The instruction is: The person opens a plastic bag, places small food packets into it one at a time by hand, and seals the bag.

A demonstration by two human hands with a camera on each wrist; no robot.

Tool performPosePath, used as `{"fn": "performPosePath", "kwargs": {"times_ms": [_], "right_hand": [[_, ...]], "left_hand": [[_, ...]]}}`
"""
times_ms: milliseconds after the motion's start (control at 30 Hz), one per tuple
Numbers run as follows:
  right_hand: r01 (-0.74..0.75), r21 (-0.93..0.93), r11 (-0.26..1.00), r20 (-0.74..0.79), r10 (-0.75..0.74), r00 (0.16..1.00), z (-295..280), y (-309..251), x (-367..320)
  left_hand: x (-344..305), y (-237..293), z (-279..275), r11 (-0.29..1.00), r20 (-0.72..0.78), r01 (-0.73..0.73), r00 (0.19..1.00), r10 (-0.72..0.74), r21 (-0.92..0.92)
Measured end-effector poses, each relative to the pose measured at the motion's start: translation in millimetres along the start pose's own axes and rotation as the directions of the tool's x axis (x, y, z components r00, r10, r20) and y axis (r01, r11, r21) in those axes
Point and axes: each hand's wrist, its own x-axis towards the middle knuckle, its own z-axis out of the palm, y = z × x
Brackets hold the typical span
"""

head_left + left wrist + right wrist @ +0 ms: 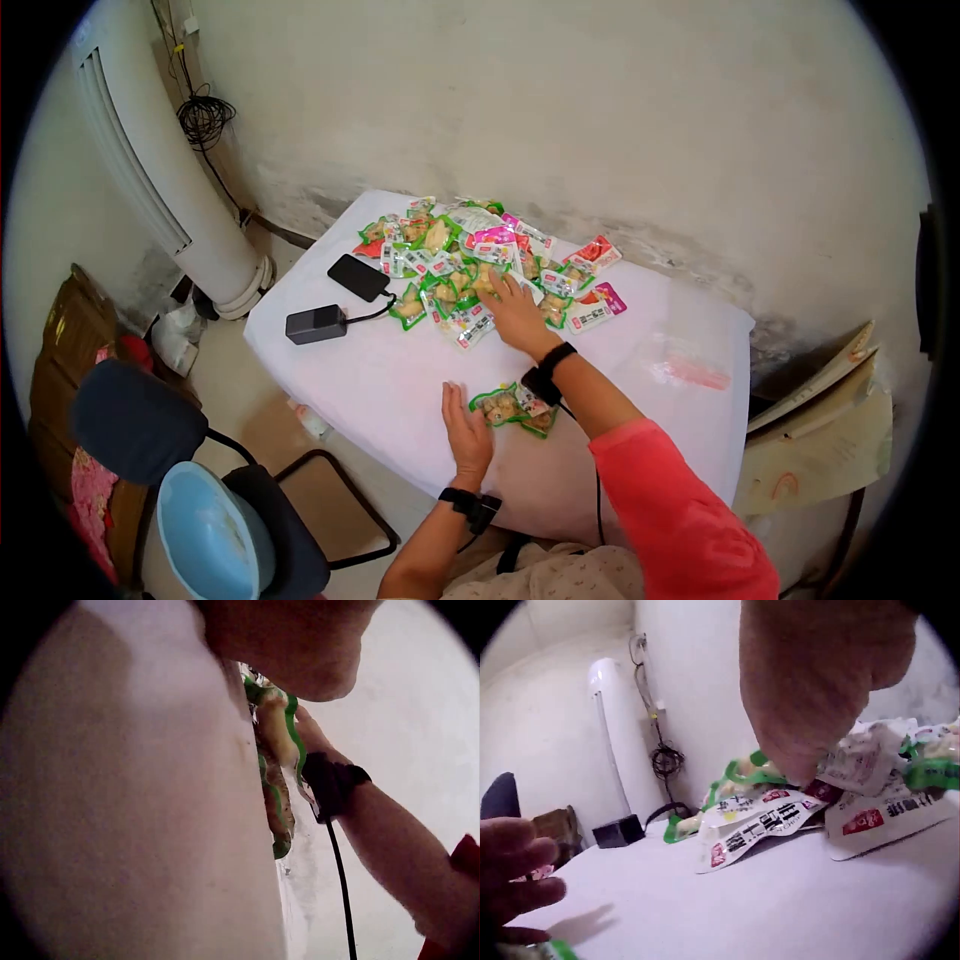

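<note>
A heap of small food packets (440, 255), with green, white, pink and red edges, lies on the white-covered table (660, 330). My right hand (522, 318) reaches over the heap's near side, its fingers on or just above the packets; in the right wrist view that hand (817, 682) hangs over white printed packets (765, 825). Nearer the front edge, my left hand (467, 435) rests with straight fingers beside a few green-edged packets (497, 405). The left wrist view has the left hand (292, 645) close above those packets (277, 735); whether it touches them is unclear.
A black phone (357, 277) and a cabled black box (316, 324) lie left of the heap. Clear plastic (690, 372) lies at the table's right. A blue basin (212, 530) sits on a dark chair at lower left. Cardboard (830, 430) leans at the right; walls stand behind.
</note>
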Motion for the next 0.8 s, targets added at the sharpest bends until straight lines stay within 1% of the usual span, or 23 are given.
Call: {"fn": "performPosePath", "kwargs": {"times_ms": [33,67,100,133,200,233,300,333,400,433,500,533,600,633,667,700,733,800], "right_hand": [[-0.021,-0.068,0.997,0.019,0.022,1.000,5,3,10],[-0.040,-0.136,0.990,0.036,0.045,0.998,8,3,17],[-0.010,-0.224,0.975,-0.062,-0.004,0.998,9,4,18],[-0.007,-0.222,0.975,-0.067,-0.008,0.998,10,6,21],[-0.031,-0.123,0.992,-0.012,0.030,0.999,12,11,26],[-0.030,-0.121,0.992,-0.010,0.029,1.000,12,14,25],[0.028,-0.179,0.983,-0.054,-0.039,0.998,10,15,21],[0.028,-0.179,0.983,-0.052,-0.038,0.998,8,16,17],[-0.058,-0.032,0.998,-0.088,0.055,0.995,-11,8,6],[-0.057,-0.036,0.998,-0.087,0.054,0.995,-21,5,-1],[0.015,0.137,0.990,-0.157,0.007,0.988,-38,4,-22],[0.016,0.134,0.991,-0.154,0.005,0.988,-47,3,-35],[0.107,0.269,0.957,-0.045,-0.098,0.994,-64,0,-62],[0.109,0.266,0.958,-0.042,-0.102,0.994,-70,-2,-76],[0.110,0.368,0.923,0.083,-0.151,0.985,-76,-2,-91],[0.091,0.465,0.881,0.202,-0.205,0.958,-88,-9,-100],[0.056,0.462,0.885,0.319,-0.225,0.921,-101,-18,-107],[-0.055,0.591,0.805,0.446,-0.269,0.854,-107,-20,-115]], "left_hand": [[0,0,0,1.000,0.004,0.028,1.000,-0.028,-0.006],[1,2,0,1.000,-0.001,0.023,1.000,-0.023,0.000],[1,4,-1,1.000,0.007,0.017,1.000,-0.018,0.010],[2,6,-1,1.000,0.016,0.013,1.000,-0.013,0.018],[2,7,-2,1.000,0.023,0.012,1.000,-0.012,0.013],[2,7,-2,1.000,0.024,0.013,1.000,-0.013,0.006],[0,9,-3,1.000,0.027,0.020,0.999,-0.020,-0.002],[1,10,-3,1.000,0.026,0.010,1.000,-0.010,-0.001],[1,10,-3,1.000,0.026,-0.001,1.000,0.001,-0.003],[2,8,-2,1.000,0.020,-0.002,1.000,0.002,0.006],[0,7,-2,1.000,0.013,0.001,1.000,-0.001,0.008],[1,6,-2,1.000,0.012,-0.004,1.000,0.004,0.007],[1,6,-4,1.000,0.009,-0.008,1.000,0.008,0.006],[2,6,-4,0.999,0.014,-0.023,1.000,0.023,0.026],[2,6,-3,0.998,0.023,-0.039,0.999,0.038,0.042],[1,5,-2,0.999,0.027,-0.037,0.999,0.036,0.034],[1,4,-1,0.999,0.019,-0.029,0.999,0.029,0.012],[1,3,-1,1.000,0.010,-0.021,1.000,0.021,-0.004]]}}
